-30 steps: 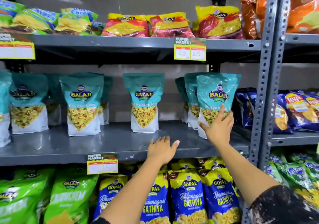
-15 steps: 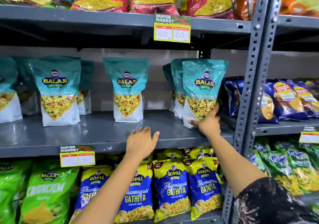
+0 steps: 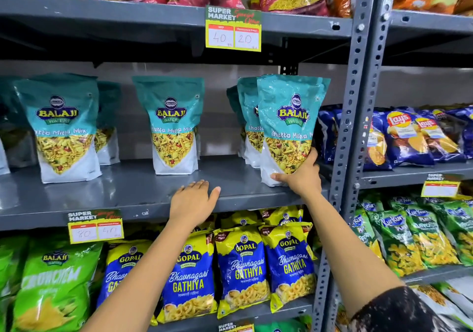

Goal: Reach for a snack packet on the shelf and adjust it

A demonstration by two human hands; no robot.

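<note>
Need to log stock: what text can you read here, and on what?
"BALAJI WAFERS", "Khatta Mitha Mix": teal pouch held by right hand.
"SUPER MARKET", "40", "20": upper price tag.
"GOPAL", "Bhavnagari GATHIYA": blue packs.
"Lay's": dark blue bags.
"Kurkure": green bags.
Lower tag: numbers blurred.

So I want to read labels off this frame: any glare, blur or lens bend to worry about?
Head view: even overhead light, with soft glare on the held Balaji pouch above the right hand; print is sharp mid-frame, softer at the corners; the wide lens bows the shelf upright; deep shadow under the top shelf.
</note>
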